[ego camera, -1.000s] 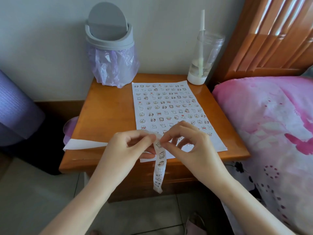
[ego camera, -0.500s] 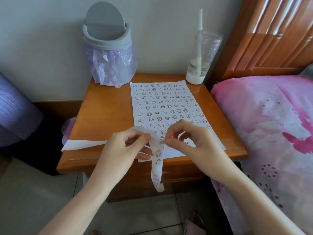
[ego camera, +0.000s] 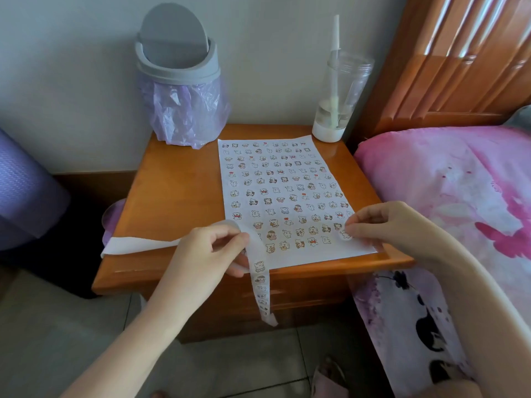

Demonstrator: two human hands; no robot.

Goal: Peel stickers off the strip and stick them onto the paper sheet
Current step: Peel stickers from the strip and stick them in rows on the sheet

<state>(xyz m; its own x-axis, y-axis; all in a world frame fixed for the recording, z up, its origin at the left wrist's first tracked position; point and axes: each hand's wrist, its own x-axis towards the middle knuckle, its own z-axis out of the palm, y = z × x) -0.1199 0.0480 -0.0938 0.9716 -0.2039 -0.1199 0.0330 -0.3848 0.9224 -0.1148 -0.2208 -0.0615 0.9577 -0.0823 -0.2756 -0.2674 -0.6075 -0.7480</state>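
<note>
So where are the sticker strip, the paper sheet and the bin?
sticker strip (ego camera: 260, 282): head view, hanging part.
paper sheet (ego camera: 330, 251): head view, bare near edge.
bin (ego camera: 173, 38): head view, grey lid.

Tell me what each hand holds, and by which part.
The left hand pinches the sticker strip at its upper bend, the rest hanging loose. The right hand pinches one peeled sticker by its edge, over the paper sheet.

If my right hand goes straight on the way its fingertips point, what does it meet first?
Most likely the paper sheet, near its front right corner: the right hand pinches a sticker right over a bare patch there. Depth is unclear, so it may already touch.
</note>
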